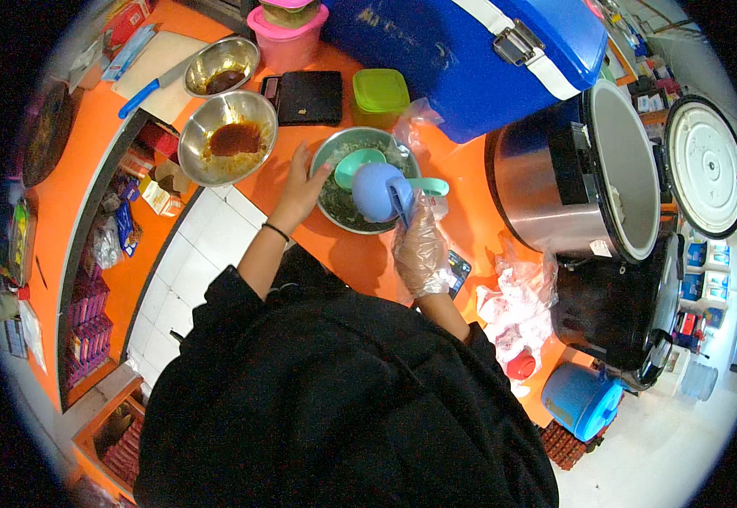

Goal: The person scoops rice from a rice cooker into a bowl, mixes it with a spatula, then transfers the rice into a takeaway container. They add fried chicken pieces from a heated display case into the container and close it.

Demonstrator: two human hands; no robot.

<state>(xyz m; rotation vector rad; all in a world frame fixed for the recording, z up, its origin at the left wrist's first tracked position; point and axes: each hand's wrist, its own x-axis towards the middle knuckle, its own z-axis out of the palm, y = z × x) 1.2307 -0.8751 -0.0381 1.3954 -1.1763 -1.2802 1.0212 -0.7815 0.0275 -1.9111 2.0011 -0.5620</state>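
Observation:
A round metal bowl stands on the orange counter in front of me, with whitish residue on its inner wall. Inside it lies a mint-green ladle, its handle reaching out past the right rim. My right hand, in a clear plastic glove, grips a light-blue plastic dipper by its handle. The dipper's rounded body is over the bowl and hides part of the ladle. My bare left hand is at the bowl's left rim, fingers stretched out and thumb apart, holding nothing.
Two metal bowls with brown sauce sit left, near a blue-handled knife on a cutting board. Behind are a black scale, a green-lidded container and a blue cooler box. A large open rice cooker stands right.

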